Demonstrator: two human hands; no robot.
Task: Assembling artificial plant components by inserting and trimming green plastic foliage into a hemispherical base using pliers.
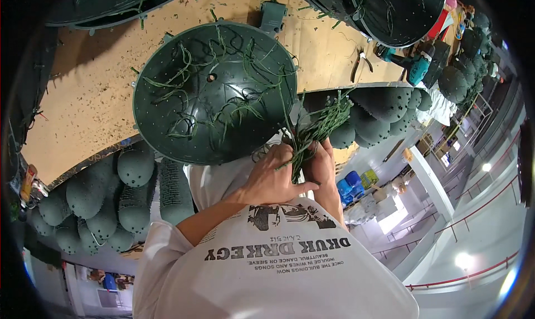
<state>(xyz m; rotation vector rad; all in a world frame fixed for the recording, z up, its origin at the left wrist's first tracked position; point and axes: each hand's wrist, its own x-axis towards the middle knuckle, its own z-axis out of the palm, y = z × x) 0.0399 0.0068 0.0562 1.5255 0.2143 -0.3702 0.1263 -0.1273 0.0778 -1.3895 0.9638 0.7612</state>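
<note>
A loose bundle of thin green cords (329, 120) stands up between my two hands, its strands fanning out at the top. My right hand (322, 168) is closed round the lower part of the bundle. On the left of it, my left hand (270, 177) has its fingers bent in against the cords, gripping strands; its fingertips are partly hidden. Just left of the hands, a large dark green plastic bowl (217, 135) lies with its hollow side up. Several green cords (184, 68) hang in loops from holes in its wall, and a small round hole is near its middle.
The wooden table (83, 118) is strewn with small dark bits. Pliers (361, 64) and a teal cordless drill (418, 65) lie at the right. More dark bowls (395, 12) stand at the far edge. Rounded dark green shells (86, 193) are stacked below the table's near edge.
</note>
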